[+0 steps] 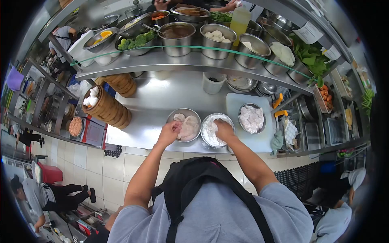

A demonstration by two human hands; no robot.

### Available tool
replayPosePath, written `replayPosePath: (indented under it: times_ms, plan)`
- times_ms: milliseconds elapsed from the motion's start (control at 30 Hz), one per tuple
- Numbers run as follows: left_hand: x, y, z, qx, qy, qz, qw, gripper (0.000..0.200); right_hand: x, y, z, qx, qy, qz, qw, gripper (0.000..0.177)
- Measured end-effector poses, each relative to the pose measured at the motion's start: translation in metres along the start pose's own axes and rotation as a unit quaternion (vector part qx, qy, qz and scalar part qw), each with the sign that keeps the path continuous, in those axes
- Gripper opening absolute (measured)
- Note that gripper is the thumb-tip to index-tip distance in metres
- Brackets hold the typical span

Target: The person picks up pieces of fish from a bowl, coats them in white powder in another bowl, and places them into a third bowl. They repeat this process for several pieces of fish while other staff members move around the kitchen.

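A steel bowl holds pale pink slices of raw meat. My left hand is at its left rim, fingers curled together near the meat; whether a slice is between them is hidden. To the right stands a bowl of white flour. My right hand reaches into it, fingers bent down and drawn together, their tips hidden in the flour. Further right, a steel bowl of flour-coated pieces sits on a white cutting board.
Bamboo steamers stand stacked at the left. A steel shelf with bowls of ingredients crosses above the counter. A white tub stands under it. Orange-handled tools hang at the right. Other people work left and right.
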State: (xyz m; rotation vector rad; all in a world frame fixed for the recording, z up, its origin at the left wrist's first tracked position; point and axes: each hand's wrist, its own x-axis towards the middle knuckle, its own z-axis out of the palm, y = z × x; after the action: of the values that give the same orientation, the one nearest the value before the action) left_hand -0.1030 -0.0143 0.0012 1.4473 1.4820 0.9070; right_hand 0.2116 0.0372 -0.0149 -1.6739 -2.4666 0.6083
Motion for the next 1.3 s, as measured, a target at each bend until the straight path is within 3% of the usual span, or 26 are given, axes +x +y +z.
replayPosePath:
  times_ms: [100, 167, 200, 267, 367, 433, 500, 600, 700, 767, 800, 867, 967, 1000, 1100, 1167, 1233, 1300]
  plan:
    - [-0.002, 0.008, 0.003, 0.039, 0.003, 0.018, 0.999, 0.025, 0.001, -0.004, -0.015, 0.068, 0.058, -0.009, 0.996, 0.045]
    - [0.000, 0.018, 0.011, 0.202, -0.034, 0.054, 0.977, 0.027, 0.006, 0.008, 0.002, 0.046, 0.032, -0.026, 0.998, 0.043]
    - [0.002, 0.014, 0.019, 0.201, -0.038, 0.056, 0.977, 0.027, 0.006, 0.015, 0.011, 0.024, 0.007, -0.041, 0.999, 0.042]
    - [0.016, -0.004, 0.036, 0.462, -0.130, 0.034, 0.876, 0.029, 0.006, 0.020, 0.016, 0.038, -0.012, -0.029, 0.999, 0.041]
    - [0.023, -0.022, 0.047, 0.441, -0.086, 0.062, 0.891, 0.023, 0.007, 0.028, 0.016, 0.074, -0.011, 0.016, 0.997, 0.038]
    - [0.023, -0.015, 0.045, 0.435, -0.094, 0.061, 0.893, 0.021, 0.001, 0.032, 0.001, 0.126, 0.073, 0.014, 0.989, 0.037]
    - [0.028, -0.021, 0.041, 0.437, -0.092, 0.046, 0.893, 0.019, -0.006, 0.041, -0.029, 0.184, 0.076, 0.051, 0.979, 0.038]
    - [0.028, -0.026, 0.024, 0.377, -0.066, 0.041, 0.923, 0.029, -0.018, 0.067, -0.075, 0.277, 0.087, 0.101, 0.952, 0.039]
    - [0.029, -0.008, 0.011, 0.337, -0.053, 0.036, 0.939, 0.039, -0.036, 0.098, -0.110, 0.269, 0.095, 0.132, 0.949, 0.040]
    - [0.032, 0.005, 0.006, 0.262, -0.031, -0.009, 0.965, 0.036, -0.049, 0.124, -0.116, 0.143, 0.148, 0.170, 0.964, 0.039]
    - [0.034, 0.009, 0.007, 0.258, -0.026, -0.011, 0.966, 0.035, -0.053, 0.137, -0.117, 0.142, 0.150, 0.175, 0.963, 0.039]
    - [0.039, 0.020, 0.013, 0.243, -0.027, 0.018, 0.969, 0.034, -0.060, 0.158, -0.118, 0.027, 0.055, 0.161, 0.985, 0.042]
    - [0.042, 0.044, 0.027, 0.237, -0.038, 0.084, 0.967, 0.033, -0.071, 0.165, -0.115, -0.022, 0.052, 0.184, 0.981, 0.044]
    - [0.044, 0.052, 0.036, 0.245, -0.050, 0.124, 0.960, 0.033, -0.073, 0.166, -0.114, -0.021, 0.052, 0.185, 0.981, 0.044]
    - [0.045, 0.071, 0.070, 0.185, -0.119, 0.125, 0.967, 0.033, -0.075, 0.162, -0.111, 0.004, 0.073, 0.187, 0.980, 0.044]
    - [0.049, 0.076, 0.092, 0.234, -0.164, 0.164, 0.944, 0.033, -0.074, 0.156, -0.112, -0.072, 0.169, 0.137, 0.973, 0.047]
    - [0.059, 0.063, 0.119, 0.259, -0.190, 0.200, 0.925, 0.034, -0.068, 0.128, -0.118, -0.065, 0.193, 0.099, 0.974, 0.047]
    - [0.064, 0.050, 0.142, 0.284, -0.219, 0.238, 0.903, 0.034, -0.054, 0.100, -0.112, 0.050, 0.217, 0.125, 0.967, 0.043]
